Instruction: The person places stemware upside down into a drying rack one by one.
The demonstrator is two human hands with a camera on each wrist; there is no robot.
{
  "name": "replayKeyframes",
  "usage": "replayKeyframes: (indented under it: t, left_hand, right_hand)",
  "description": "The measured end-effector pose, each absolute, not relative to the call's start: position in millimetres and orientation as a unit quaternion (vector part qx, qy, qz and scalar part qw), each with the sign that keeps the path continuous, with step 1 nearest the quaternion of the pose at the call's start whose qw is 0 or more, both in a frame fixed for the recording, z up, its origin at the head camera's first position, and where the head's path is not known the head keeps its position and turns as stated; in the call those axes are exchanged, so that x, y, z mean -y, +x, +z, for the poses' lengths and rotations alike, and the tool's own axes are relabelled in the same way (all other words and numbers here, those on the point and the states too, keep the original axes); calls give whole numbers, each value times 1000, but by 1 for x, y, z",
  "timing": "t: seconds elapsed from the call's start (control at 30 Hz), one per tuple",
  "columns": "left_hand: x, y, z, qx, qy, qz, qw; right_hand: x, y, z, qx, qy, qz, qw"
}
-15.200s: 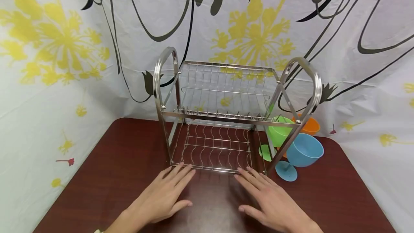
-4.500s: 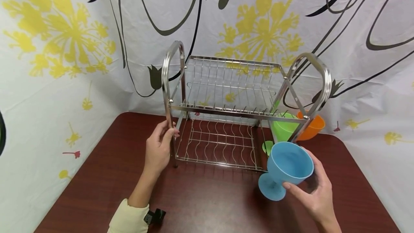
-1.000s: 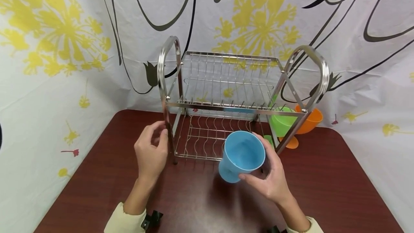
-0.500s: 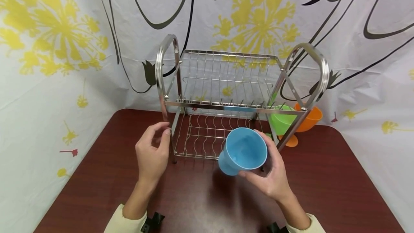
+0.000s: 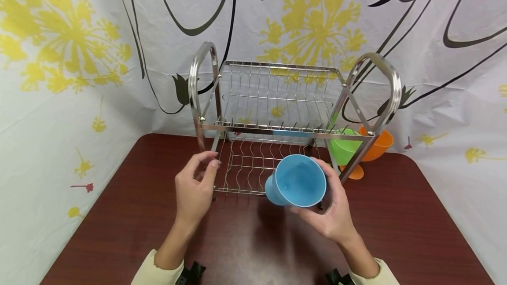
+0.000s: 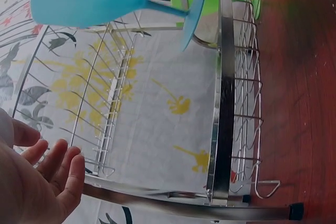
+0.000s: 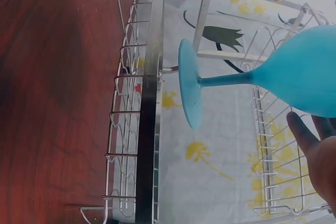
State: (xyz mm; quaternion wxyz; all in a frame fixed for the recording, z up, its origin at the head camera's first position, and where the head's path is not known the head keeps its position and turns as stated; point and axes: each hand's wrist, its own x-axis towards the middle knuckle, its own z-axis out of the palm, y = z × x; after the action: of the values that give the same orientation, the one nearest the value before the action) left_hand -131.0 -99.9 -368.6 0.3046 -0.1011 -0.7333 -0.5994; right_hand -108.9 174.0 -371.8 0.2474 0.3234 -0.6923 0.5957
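Note:
My right hand (image 5: 334, 214) grips the bowl of a blue plastic goblet (image 5: 301, 181), thumb at the front and fingers round the far right side. The goblet is held above the table, in front of the lower tier of a metal dish rack (image 5: 237, 129). Its mouth faces my head; its stem and foot (image 7: 190, 83) show in the right wrist view. Beside the rack's left post is my left hand (image 5: 194, 192), fingers loosely curled round nothing. The left wrist view shows those fingers (image 6: 63, 174) apart from the rack.
Right of the rack, partly behind its post, stand a green goblet (image 5: 343, 149) and an orange goblet (image 5: 378, 146). The dark red table (image 5: 119, 223) ends at a patterned white curtain (image 5: 130, 78) along the back and sides.
The blue goblet, first standing at the rack's right, has been picked up and carried left to the front, rising slightly lately. My left hand took hold of the left post, then let go.

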Motion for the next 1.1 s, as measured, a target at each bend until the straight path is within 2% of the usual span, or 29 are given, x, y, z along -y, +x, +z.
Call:
replayKeyframes:
  t: [0.57, 0.8, 1.1]
  left_hand:
    - [89, -134, -372, 714, -76, -677, 165]
    - [83, -135, -371, 686, -45, -720, 91]
    - [78, -135, -371, 689, -35, -722, 55]
  right_hand:
    - [-174, -114, -372, 703, 364, 544, 276]
    - [-168, -111, -361, 694, 386, 537, 283]
    - [-177, -119, -371, 699, 390, 534, 271]
